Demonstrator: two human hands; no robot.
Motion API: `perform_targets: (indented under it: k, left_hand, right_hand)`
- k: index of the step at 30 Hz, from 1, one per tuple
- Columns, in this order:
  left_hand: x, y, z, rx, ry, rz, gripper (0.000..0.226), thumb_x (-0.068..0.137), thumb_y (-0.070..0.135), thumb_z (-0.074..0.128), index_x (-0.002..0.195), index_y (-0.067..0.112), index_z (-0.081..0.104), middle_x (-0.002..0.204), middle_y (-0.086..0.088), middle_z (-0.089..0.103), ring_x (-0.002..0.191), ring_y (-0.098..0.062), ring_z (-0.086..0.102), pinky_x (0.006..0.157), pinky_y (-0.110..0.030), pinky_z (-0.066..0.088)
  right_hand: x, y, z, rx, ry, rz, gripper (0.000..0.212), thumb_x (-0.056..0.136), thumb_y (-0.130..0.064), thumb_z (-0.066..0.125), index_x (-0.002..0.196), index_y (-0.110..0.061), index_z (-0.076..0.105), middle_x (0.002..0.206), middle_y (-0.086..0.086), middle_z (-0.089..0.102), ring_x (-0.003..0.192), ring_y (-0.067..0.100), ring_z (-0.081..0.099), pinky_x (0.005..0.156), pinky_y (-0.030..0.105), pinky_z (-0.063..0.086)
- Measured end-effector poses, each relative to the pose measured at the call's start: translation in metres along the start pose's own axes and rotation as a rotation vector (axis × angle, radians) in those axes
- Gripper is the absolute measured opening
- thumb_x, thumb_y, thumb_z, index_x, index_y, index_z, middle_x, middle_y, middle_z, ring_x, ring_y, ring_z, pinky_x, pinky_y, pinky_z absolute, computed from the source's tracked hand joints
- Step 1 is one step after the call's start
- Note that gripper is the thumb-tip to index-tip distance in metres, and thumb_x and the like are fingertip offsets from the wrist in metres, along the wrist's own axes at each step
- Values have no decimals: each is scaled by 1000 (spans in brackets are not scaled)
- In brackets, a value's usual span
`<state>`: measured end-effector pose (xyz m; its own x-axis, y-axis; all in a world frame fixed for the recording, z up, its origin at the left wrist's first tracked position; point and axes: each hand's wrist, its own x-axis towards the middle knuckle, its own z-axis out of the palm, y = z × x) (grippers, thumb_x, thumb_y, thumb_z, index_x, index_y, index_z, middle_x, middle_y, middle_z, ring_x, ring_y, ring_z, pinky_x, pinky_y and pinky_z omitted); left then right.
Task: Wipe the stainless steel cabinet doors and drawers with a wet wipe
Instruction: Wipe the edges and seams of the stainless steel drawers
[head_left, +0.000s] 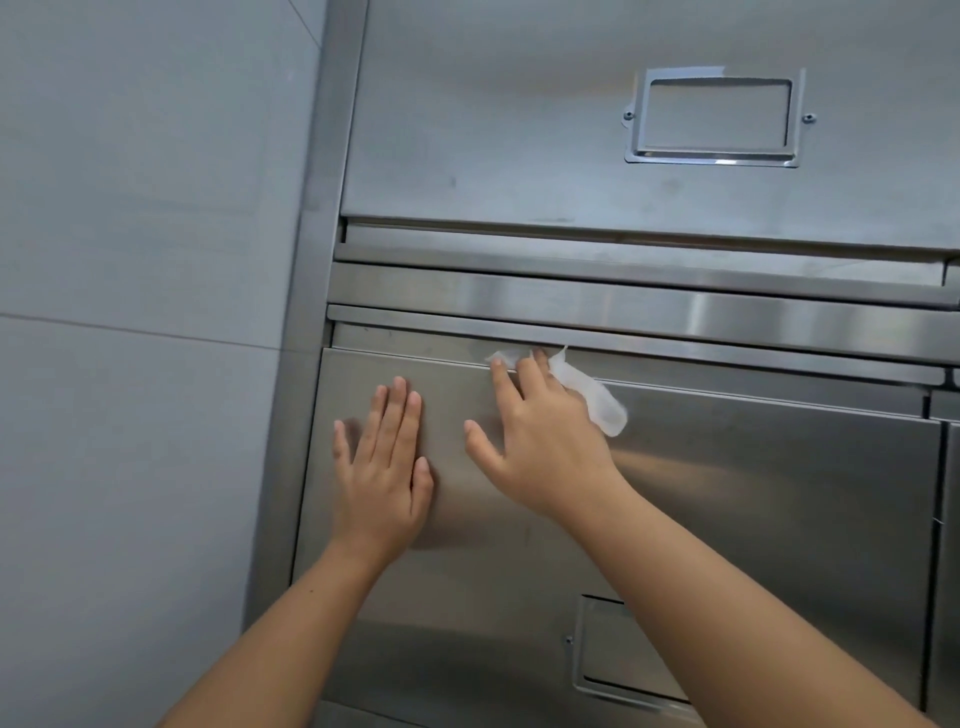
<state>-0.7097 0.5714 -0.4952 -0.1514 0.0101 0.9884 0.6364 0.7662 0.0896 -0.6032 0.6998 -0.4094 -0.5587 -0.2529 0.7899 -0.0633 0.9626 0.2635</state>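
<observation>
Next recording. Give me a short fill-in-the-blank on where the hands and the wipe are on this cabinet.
1. The right hand presses the wipe against the lower door's ____ edge.
2. The left hand lies ____ on that door, fingers straight.
3. The tiled wall stands on the cabinet's ____ side.
Missing words: top; flat; left.

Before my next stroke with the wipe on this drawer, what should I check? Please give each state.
1. Wet wipe under right hand: ok, pressed on the top edge of the lower drawer front.
2. Left hand bracing: ok, flat on that front.
3. Wipe spread flat: not ok, bunched, one end trails out.
4. Wipe wet enough: cannot tell.
5. Upper drawer clean: not ok, faint marks.
</observation>
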Motion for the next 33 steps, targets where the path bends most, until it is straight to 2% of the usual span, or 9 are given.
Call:
perform_targets:
  k: [3, 6, 9, 16, 21, 25, 30, 33]
  left_hand:
    - [-1, -14, -2, 8, 5, -52, 59, 88, 27, 29, 142, 4, 29, 150, -11, 24, 143, -6, 0, 108, -56, 11]
    - [-9, -25, -1, 26, 11, -69, 59, 88, 27, 28, 143, 4, 27, 151, -10, 22, 143, -11, 4, 108, -58, 12]
    - [-12, -29, 1, 3, 19, -121, 60, 88, 26, 28, 144, 4, 25, 152, -11, 21, 142, -18, 10, 109, -58, 10]
    - [-12, -29, 2, -13, 22, -113, 59, 89, 26, 28, 143, 3, 27, 152, -11, 23, 141, -23, 15, 109, -57, 14]
    - [-13, -29, 1, -23, 22, -106, 58, 89, 25, 29, 143, 3, 28, 151, -12, 24, 141, -22, 16, 108, -58, 15]
    - [-13, -30, 1, -12, 22, -98, 59, 89, 25, 30, 144, 4, 27, 151, -12, 24, 140, -23, 17, 107, -58, 14]
    - [-12, -29, 1, -35, 27, -105, 56, 91, 26, 29, 144, 10, 24, 152, -10, 25, 141, -20, 14, 107, -57, 11]
    - [-12, -28, 1, -39, 16, -111, 54, 92, 25, 28, 143, 8, 31, 151, -9, 27, 141, -22, 16, 107, -57, 10]
  right_hand:
    - [4, -9, 8, 92, 38, -12, 69, 91, -42, 45, 143, 1, 28, 136, 18, 41, 139, 30, 22, 106, 36, 27]
    - [8, -17, 17, 163, 167, -19, 62, 86, -34, 56, 134, 4, 45, 122, 20, 55, 128, 35, 41, 97, 41, 42]
    - [13, -26, 27, 200, 253, -36, 61, 80, -34, 56, 127, 3, 53, 120, 19, 59, 124, 37, 48, 95, 40, 44]
    - [34, -44, 44, 274, 211, -151, 60, 85, -35, 49, 135, -3, 46, 132, 11, 51, 136, 27, 33, 100, 34, 39]
    - [41, -36, 41, 197, 201, -277, 54, 85, -34, 48, 129, -2, 53, 128, 10, 56, 131, 26, 42, 89, 32, 47]
    - [39, -27, 40, 154, 216, -311, 56, 82, -33, 54, 129, -3, 54, 131, 9, 54, 131, 26, 42, 87, 33, 49]
    - [63, -54, 44, 241, 60, -293, 56, 93, -38, 44, 143, -16, 33, 145, -4, 36, 142, 12, 13, 97, 34, 38]
    - [75, -64, 44, 274, 4, -302, 54, 94, -38, 41, 144, -20, 31, 145, -9, 34, 141, 8, 8, 95, 34, 37]
